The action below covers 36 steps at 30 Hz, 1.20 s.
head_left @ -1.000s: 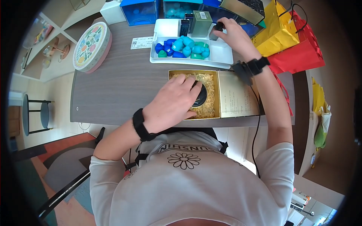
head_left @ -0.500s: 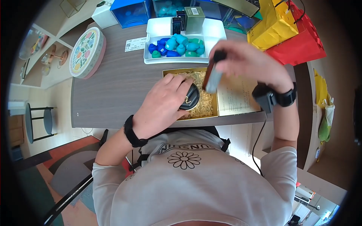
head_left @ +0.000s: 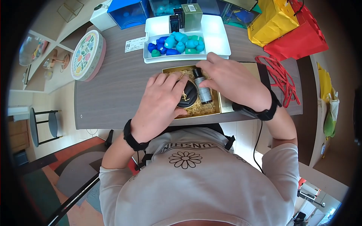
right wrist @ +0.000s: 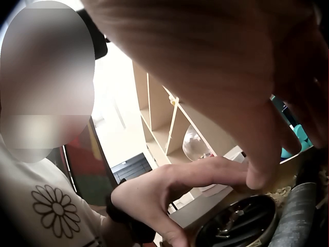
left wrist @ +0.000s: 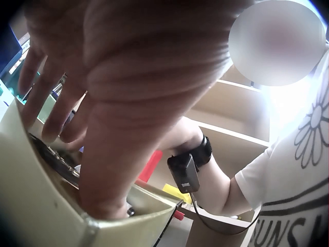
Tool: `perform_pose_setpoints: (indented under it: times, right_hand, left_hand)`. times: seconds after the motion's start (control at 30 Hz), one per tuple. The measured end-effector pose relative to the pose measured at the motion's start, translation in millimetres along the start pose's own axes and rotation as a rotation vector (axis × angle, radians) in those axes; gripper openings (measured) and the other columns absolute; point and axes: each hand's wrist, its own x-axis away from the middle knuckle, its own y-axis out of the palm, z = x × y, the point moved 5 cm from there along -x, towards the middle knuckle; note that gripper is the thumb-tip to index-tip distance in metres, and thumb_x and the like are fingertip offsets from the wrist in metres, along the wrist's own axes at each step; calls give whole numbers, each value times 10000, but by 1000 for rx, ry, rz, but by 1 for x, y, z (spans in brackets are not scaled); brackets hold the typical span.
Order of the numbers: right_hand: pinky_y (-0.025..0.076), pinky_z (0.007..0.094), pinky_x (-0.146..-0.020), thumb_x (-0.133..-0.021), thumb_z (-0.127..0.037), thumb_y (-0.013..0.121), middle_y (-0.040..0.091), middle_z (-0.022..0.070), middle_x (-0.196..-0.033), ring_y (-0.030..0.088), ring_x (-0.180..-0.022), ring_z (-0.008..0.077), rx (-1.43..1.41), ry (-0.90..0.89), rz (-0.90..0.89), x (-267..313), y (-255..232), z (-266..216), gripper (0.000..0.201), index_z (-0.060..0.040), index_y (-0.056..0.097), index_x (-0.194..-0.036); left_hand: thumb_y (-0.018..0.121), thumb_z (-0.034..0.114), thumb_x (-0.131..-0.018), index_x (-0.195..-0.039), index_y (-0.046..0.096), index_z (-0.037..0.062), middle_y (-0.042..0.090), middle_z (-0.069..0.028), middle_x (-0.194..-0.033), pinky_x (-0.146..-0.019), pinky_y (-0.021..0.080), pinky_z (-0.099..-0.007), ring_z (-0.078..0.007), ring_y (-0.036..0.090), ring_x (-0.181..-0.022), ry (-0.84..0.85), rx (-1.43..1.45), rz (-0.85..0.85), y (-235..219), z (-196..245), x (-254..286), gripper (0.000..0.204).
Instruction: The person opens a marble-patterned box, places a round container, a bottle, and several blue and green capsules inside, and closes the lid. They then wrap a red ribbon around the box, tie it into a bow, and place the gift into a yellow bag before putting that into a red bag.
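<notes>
A gold box [head_left: 200,115] lined with pale shredded filler [head_left: 197,110] lies before me, its lid folded out to the right. My left hand [head_left: 158,94] reaches into its left part, thumb and index finger round the edges of a black round compact [head_left: 191,95] with a gold monogram. Beside the compact, a small grey-labelled bottle [head_left: 205,95] with a black cap lies slanted on the filler. My right hand [head_left: 235,81] pinches this bottle near its cap. In the right wrist view the bottle [right wrist: 294,224] lies close against the compact [right wrist: 234,226].
Behind the box stands a white tray [head_left: 222,54] with blue and teal pieces [head_left: 180,47], a green carton [head_left: 192,20] and dark small boxes. A round floral tin [head_left: 88,54] is at left. Yellow and red paper bags [head_left: 290,37] and a red cord [head_left: 283,81] are at right.
My right hand has brought the bottle from the white tray down to the box, where it now lies beside the compact. The left hand stays at the compact.
</notes>
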Motion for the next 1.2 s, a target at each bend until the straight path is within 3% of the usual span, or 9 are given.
perform_pose_setpoints:
  times: [0.27,0.37,0.57,0.67,0.77,0.87,1.2]
  right_hand:
    - [453,399,-886,-683,-252,826,532,134,-1006,529,-1019,305,165,-113,16,11,6,-6,499,40,629,-1036]
    - [435,366,-880,-677,-236,840,569,114,-951,508,-1007,272,147,-115,129,13,10,-15,300,-8,711,-825]
    - [407,392,-895,-706,-279,825,543,109,-920,493,-992,290,112,-47,96,11,24,-12,305,-6,700,-752]
    - [400,394,-912,-684,-229,835,550,96,-987,493,-1018,289,94,-82,-22,12,13,-21,322,-21,702,-891]
    - [400,388,-929,-644,-178,851,541,94,-1068,496,-1064,285,93,-194,87,9,3,-23,490,-22,657,-1066]
    - [399,379,-949,-615,-156,859,524,95,-1118,494,-1108,280,149,-176,-21,12,15,-20,647,-22,591,-1188]
    - [391,403,-965,-612,-147,876,517,120,-1149,489,-1124,305,29,-136,24,18,18,-20,796,-11,528,-1315]
  left_hand:
    - [880,176,-635,-1289,568,21,588,-135,-1237,-1076,366,-455,-330,519,-1171,14,-37,57,2,-1,5,741]
    - [879,177,-639,-1289,564,21,598,-137,-1204,-1084,361,-461,-333,522,-1164,9,-23,49,9,-5,5,740]
    - [878,172,-646,-1317,544,9,579,-143,-1207,-1054,375,-457,-335,510,-1166,3,-13,66,12,-6,6,768]
    - [879,172,-645,-1331,532,-7,564,-148,-1219,-1018,395,-445,-339,505,-1159,-22,51,46,12,-6,6,788]
    - [882,172,-641,-1335,525,-19,558,-151,-1220,-992,409,-434,-342,506,-1150,-13,59,64,12,-6,7,803]
    - [886,171,-632,-1318,531,-21,560,-154,-1212,-986,413,-432,-343,506,-1149,-22,57,54,12,-7,6,796]
    - [912,196,-580,-1254,562,12,566,-157,-1193,-1026,387,-475,-366,499,-1169,-17,30,165,11,-13,6,781]
